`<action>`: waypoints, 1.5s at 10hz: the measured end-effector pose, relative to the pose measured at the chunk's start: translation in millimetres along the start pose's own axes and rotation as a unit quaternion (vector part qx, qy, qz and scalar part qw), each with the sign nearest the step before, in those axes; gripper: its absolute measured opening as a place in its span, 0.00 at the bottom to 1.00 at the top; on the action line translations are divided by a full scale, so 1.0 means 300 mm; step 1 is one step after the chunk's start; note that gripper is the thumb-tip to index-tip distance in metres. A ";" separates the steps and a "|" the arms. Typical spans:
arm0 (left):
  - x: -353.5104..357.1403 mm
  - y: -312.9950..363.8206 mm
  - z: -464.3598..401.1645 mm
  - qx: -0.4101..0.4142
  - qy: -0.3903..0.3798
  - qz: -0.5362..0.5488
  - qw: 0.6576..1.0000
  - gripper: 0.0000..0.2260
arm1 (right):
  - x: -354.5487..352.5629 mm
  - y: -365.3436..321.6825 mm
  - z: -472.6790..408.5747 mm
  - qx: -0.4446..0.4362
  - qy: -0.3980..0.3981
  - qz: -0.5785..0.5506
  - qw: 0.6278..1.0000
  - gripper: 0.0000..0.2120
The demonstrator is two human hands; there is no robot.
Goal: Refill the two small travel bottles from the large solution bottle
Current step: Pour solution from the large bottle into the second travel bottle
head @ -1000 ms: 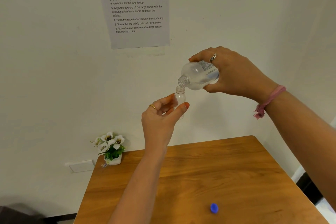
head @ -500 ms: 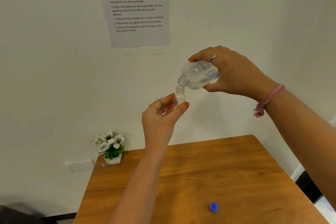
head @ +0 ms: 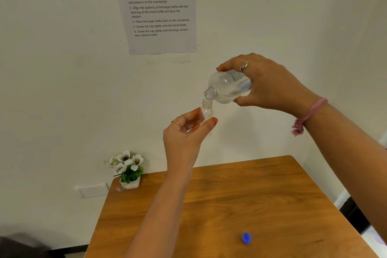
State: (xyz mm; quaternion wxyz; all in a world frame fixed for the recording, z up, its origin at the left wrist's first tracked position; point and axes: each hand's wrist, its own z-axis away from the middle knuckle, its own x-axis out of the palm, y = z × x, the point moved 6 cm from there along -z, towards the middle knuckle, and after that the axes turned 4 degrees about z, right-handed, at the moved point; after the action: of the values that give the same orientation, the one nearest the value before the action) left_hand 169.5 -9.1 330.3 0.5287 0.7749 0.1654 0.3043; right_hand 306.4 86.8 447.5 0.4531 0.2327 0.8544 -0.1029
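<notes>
- White wall behind, printed instruction sheet [head: 159, 8] taped up; wooden counter [head: 261, 195] below, well under both hands.
- Left hand [head: 184, 138]: grip clamped on small travel bottle [head: 207, 111], thumb on the near side, fingers on the far side, pinching its body. Bottle upright, long axis vertical, uncapped mouth at top, just above the grip.
- Right hand [head: 270, 86]: grip wrapped round large solution bottle [head: 229, 87] from above and behind. Long axis near horizontal, neck tipped down to the left, away from the grip.
- Key relation: large bottle's open mouth sits just above and slightly right of the travel bottle's mouth, nearly touching. Cannot tell if a stream is running.
- Materials: both clear plastic, round, threaded necks; large one has a printed label and clear liquid pooled low. Travel bottle's fill level unreadable.
- Judgement: pouring step; narrow mouth means spill risk if either wobbles.
- Blue cap [head: 246, 237] on counter, well below the grips. Second travel bottle not visible.
- Potted white flowers [head: 126, 167] at counter's far left corner.
</notes>
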 end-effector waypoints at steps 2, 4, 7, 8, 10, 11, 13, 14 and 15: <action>-0.002 -0.001 0.001 -0.001 -0.002 0.003 1.000 0.18 | 0.004 -0.004 -0.003 -0.003 -0.002 0.002 1.000 0.29; -0.005 -0.001 -0.005 -0.002 0.000 0.003 1.000 0.17 | 0.008 -0.004 -0.010 -0.002 -0.007 0.005 1.000 0.29; -0.002 0.005 -0.005 -0.001 -0.004 0.016 1.000 0.16 | 0.012 -0.004 -0.016 -0.003 -0.007 0.008 1.000 0.29; -0.004 0.003 -0.006 -0.001 -0.003 0.020 1.000 0.16 | 0.016 -0.001 -0.016 -0.003 -0.007 0.012 1.000 0.29; -0.005 -0.001 -0.010 -0.002 -0.001 0.022 1.000 0.16 | 0.018 -0.001 -0.018 -0.004 -0.006 0.016 1.000 0.28; -0.006 -0.002 -0.008 -0.005 0.000 0.025 1.000 0.16 | 0.019 -0.002 -0.018 -0.007 -0.006 0.016 1.000 0.28; -0.008 -0.002 -0.010 -0.002 0.000 0.018 1.000 0.16 | 0.024 -0.004 -0.020 -0.006 -0.008 0.019 1.000 0.28; -0.012 -0.003 -0.011 -0.001 0.002 0.016 1.000 0.16 | 0.024 -0.006 -0.021 -0.006 -0.010 0.021 1.000 0.28; -0.012 -0.003 -0.013 0.001 0.000 0.013 1.000 0.16 | 0.023 -0.006 -0.021 -0.005 -0.011 0.021 1.000 0.28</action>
State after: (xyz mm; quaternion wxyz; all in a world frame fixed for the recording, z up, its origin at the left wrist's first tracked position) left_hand 164.3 -7.9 329.3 0.5241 0.7773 0.1557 0.3111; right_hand 297.5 89.7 445.3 0.4653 0.2470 0.8450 -0.0916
